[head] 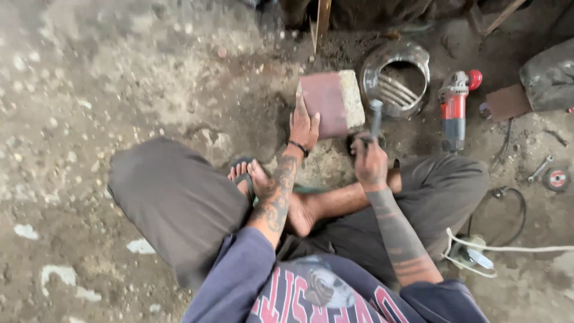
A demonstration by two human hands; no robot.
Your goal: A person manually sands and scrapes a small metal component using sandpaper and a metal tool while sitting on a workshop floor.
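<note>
Place: a rough metalworking workshop, work done right down on the ground.
Floor: bare, stained concrete floor (89, 90), grimy and pitted.
Power tool: red angle grinder (454, 107) lying near the floor's far right edge.
Hardware: spanner (540, 168) and grinding disc (556, 179) beside it, cables trailing.
Metalwork: shiny steel ring (396, 78), scuffed block (332, 103).

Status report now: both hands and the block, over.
Left hand flat on reddish rectangular block, no grip. Right hand closed on grey metal tool handle. Red angle grinder lies apart, right.
</note>
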